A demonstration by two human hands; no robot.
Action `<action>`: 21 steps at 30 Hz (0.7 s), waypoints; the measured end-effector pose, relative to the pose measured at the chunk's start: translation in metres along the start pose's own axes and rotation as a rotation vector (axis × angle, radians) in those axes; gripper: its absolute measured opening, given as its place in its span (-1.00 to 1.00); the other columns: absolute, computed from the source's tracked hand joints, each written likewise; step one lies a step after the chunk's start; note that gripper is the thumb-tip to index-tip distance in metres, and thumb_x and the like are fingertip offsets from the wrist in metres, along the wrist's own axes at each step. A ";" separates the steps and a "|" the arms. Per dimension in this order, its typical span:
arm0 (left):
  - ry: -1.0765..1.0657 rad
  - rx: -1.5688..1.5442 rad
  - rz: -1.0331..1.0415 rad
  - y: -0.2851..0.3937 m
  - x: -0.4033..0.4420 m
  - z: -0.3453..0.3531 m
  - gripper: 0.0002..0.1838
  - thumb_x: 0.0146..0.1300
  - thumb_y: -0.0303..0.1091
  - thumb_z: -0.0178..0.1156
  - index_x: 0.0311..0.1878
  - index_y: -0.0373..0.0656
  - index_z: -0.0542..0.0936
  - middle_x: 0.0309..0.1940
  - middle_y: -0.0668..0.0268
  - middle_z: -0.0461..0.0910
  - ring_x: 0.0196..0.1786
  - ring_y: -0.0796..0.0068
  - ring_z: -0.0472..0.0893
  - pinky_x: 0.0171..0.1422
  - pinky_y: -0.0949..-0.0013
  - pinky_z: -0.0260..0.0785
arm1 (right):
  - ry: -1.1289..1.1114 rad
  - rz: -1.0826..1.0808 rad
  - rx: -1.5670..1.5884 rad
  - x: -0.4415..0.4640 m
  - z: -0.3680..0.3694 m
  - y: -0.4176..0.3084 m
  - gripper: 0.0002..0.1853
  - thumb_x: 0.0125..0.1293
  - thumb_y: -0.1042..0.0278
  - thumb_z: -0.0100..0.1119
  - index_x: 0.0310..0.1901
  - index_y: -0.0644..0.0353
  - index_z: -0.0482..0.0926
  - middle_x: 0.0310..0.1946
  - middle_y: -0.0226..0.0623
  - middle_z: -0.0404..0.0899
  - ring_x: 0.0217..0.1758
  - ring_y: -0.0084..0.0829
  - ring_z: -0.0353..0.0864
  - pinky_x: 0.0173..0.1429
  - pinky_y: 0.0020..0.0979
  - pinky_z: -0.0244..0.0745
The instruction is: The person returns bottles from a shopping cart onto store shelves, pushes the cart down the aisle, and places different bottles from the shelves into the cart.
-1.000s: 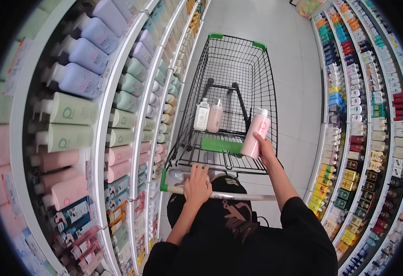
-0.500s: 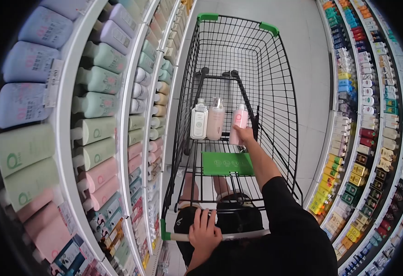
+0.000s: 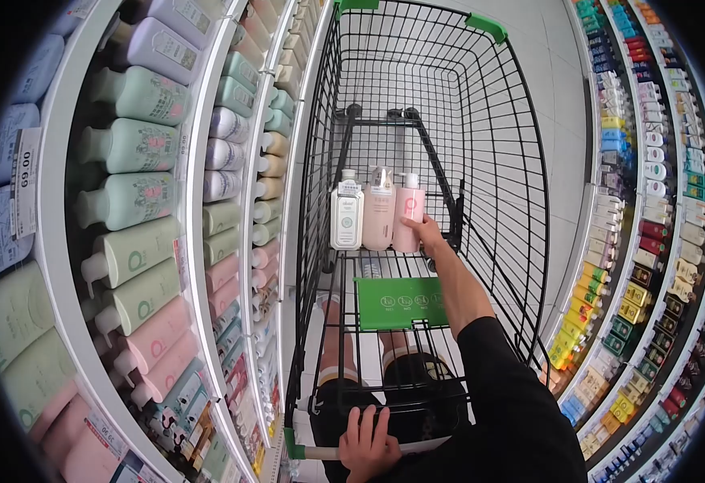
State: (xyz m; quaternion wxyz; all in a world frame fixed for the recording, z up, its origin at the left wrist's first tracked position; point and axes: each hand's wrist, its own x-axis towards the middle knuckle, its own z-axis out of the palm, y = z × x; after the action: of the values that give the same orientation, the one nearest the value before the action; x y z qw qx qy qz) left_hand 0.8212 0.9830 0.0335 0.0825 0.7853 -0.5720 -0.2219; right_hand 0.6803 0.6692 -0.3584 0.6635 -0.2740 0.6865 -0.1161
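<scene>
My right hand (image 3: 425, 234) is wrapped round the lower right side of a pink pump bottle (image 3: 408, 211) inside the wire shopping cart (image 3: 505, 161). That bottle stands beside a pale pink bottle (image 3: 379, 213), with a white bottle (image 3: 347, 216) at the left end of the row. My left hand (image 3: 368, 444) rests on the cart's handle bar (image 3: 320, 453), fingers stretched forward and slightly apart, holding nothing that I can see. Between the handle and the bottles is a green panel (image 3: 401, 303).
Shelves on the left (image 3: 199, 105) hold rows of green, pink and purple pump bottles close to the cart. Across the aisle, the right shelves (image 3: 594, 322) carry many small colourful bottles and boxes. Grey floor tiles (image 3: 558, 105) show beside the cart.
My right hand has carried the pink pump bottle from above the cart's near right side down and left into line beside the other two. The view has moved closer over the cart.
</scene>
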 end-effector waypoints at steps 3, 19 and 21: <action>0.005 -0.010 0.006 0.001 0.001 -0.001 -0.43 -0.22 -0.43 0.16 0.02 -0.03 0.72 0.06 0.24 0.67 0.19 0.00 0.61 -0.21 0.24 0.40 | -0.050 -0.047 -0.059 0.019 -0.010 0.016 -0.28 0.13 0.24 0.53 0.27 0.37 0.44 0.08 -0.01 0.63 0.12 -0.26 0.65 0.18 -0.26 0.58; 0.106 -0.039 0.000 -0.006 0.026 -0.013 -0.40 -0.06 -0.38 0.19 0.18 0.01 0.64 0.17 0.34 0.60 0.33 0.27 0.53 -0.09 0.28 0.44 | 0.032 -0.393 -0.853 -0.026 -0.040 -0.038 -0.07 0.06 -0.01 0.43 0.37 0.46 0.35 0.26 0.25 0.49 0.38 0.06 0.47 0.45 -0.16 0.35; 0.126 -0.068 -0.001 -0.009 0.033 -0.015 -0.40 -0.02 -0.37 0.20 0.22 -0.01 0.61 0.22 0.32 0.56 0.38 0.31 0.48 -0.08 0.26 0.46 | -0.097 -0.482 -0.849 -0.053 -0.044 -0.057 -0.24 0.11 0.08 0.39 0.25 0.48 0.48 0.20 0.20 0.56 0.34 -0.01 0.52 0.41 -0.21 0.39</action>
State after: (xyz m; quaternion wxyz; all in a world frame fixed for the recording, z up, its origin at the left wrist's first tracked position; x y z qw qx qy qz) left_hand 0.8437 0.9531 0.0355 0.1449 0.7947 -0.5574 -0.1917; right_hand 0.6481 0.6415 -0.2797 0.4786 -0.6763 0.5587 0.0367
